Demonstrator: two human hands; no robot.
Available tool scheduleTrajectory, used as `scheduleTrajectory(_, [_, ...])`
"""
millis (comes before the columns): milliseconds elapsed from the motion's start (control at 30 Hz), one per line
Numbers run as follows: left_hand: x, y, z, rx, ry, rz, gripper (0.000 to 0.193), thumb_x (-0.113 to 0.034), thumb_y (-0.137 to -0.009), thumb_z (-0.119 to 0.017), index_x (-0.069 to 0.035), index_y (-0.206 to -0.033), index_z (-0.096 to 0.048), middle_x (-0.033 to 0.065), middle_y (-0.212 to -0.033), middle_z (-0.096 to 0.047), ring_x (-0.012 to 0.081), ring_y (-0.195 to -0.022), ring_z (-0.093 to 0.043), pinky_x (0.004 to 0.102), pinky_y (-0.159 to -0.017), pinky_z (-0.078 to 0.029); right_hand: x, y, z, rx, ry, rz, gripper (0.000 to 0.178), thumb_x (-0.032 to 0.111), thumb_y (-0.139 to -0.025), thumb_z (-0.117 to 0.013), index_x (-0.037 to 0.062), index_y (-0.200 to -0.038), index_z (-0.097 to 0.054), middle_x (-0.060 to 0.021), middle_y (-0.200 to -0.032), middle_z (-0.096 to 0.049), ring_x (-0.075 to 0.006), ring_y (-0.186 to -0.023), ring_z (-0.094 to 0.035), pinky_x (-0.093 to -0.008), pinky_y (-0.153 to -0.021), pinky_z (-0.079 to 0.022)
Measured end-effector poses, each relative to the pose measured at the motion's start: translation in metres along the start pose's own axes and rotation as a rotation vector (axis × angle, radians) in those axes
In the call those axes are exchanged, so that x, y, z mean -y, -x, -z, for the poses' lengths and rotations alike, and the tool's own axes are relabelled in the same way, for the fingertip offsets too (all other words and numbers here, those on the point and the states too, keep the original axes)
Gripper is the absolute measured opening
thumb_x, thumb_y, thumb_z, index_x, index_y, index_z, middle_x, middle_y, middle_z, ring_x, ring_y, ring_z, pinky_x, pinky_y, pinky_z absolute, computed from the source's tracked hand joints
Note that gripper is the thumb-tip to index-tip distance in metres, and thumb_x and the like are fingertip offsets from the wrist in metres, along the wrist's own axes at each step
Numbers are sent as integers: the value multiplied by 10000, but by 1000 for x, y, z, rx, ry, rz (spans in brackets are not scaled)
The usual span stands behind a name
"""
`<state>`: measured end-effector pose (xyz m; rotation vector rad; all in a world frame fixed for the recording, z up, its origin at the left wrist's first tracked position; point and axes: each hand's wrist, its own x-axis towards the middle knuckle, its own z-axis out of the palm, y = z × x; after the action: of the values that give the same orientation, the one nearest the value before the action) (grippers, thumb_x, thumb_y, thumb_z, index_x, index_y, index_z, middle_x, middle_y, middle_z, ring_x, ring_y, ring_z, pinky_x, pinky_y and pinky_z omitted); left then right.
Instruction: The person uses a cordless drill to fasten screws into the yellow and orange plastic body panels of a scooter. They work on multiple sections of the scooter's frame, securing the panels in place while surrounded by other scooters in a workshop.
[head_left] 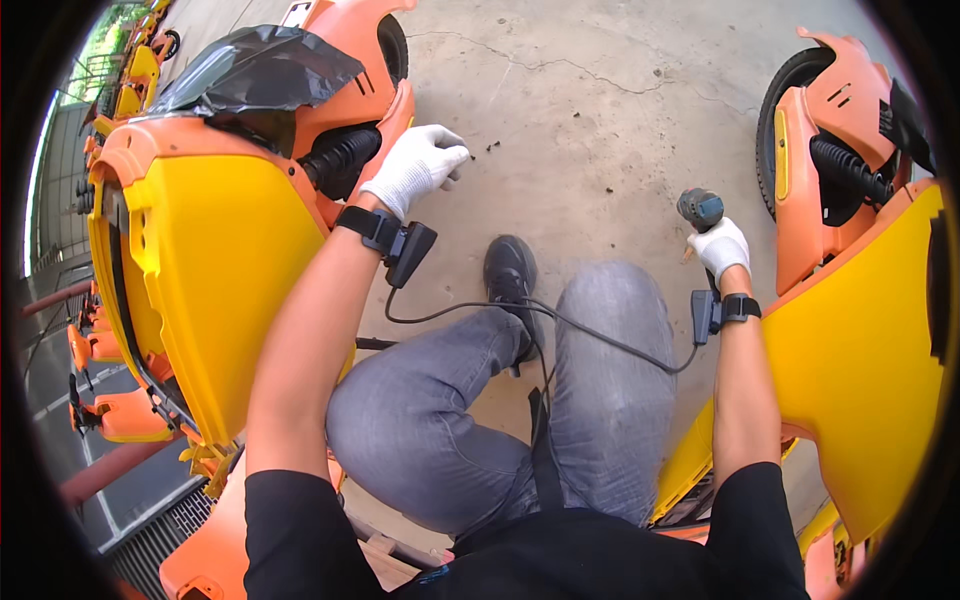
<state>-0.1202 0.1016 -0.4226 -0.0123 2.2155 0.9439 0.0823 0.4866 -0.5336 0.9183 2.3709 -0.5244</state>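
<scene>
My left hand (418, 165), in a white glove, hovers beside the front of an orange and yellow scooter (235, 235). Its fingers are curled together; whatever they may hold is hidden. Close to it are the scooter's black ribbed fork boot (342, 155) and orange fender (345, 75). On the other side, my right hand (722, 245), gloved too, grips a dark cordless drill (700, 207) pointed away from me, over the floor. A second orange and yellow scooter (860, 370) stands just right of that hand.
A black cable (600, 345) links the devices on my wrists and hangs across my knees. Black plastic film (265, 70) covers the left scooter's top. Small dark bits (492, 147) lie on the cracked concrete floor (580, 120). More orange scooter parts (125, 415) stand at far left.
</scene>
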Motion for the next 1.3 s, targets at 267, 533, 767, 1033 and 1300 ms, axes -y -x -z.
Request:
scheduleTrajectory(267, [135, -132, -54, -329, -486, 37, 306, -235, -838, -722, -49, -1081, -713, 133, -916, -738, 259, -851, -711, 361, -815, -553, 27, 4, 7, -41, 73, -93, 238, 238, -835, -625, 71, -958, -740, -218, -986, -707, -422, -983, -661, -450, -862, -536])
scheduleTrajectory(533, [179, -184, -84, -382, -442, 98, 216, -228, -847, -742, -54, -967, -703, 144, -937, -727, 307, -890, -693, 389, -821, -537, 5, -7, -2, -80, -22, -86, 302, 302, -808, -719, 44, -965, -724, -216, -960, -712, -403, -959, -670, -424, -824, -537])
scheduleTrajectory(767, [169, -185, -100, -407, -686, -59, 120, -167, -840, -704, -74, -908, -673, 174, -923, -691, 378, -900, -657, 446, -823, -527, -6, -1, -18, -139, -207, -112, 299, 253, -802, -727, 54, -1024, -719, -190, -969, -728, -357, -949, -699, -389, -826, -536])
scheduleTrajectory(1033, [166, -191, -101, -496, -413, -203, 125, -88, -835, -698, -90, -960, -695, 166, -893, -679, 352, -859, -662, 423, -793, -537, -10, -7, -21, -146, -200, -26, 287, 242, -800, -702, 56, -1018, -716, -210, -976, -714, -392, -969, -672, -409, -828, -533])
scheduleTrajectory(1300, [153, -195, -115, -465, -583, -149, 86, -105, -840, -707, -77, -917, -683, 166, -891, -664, 351, -839, -655, 431, -788, -532, 3, -4, -11, -111, -121, -76, 274, 240, -797, -699, 49, -993, -718, -216, -952, -712, -398, -966, -670, -412, -833, -533])
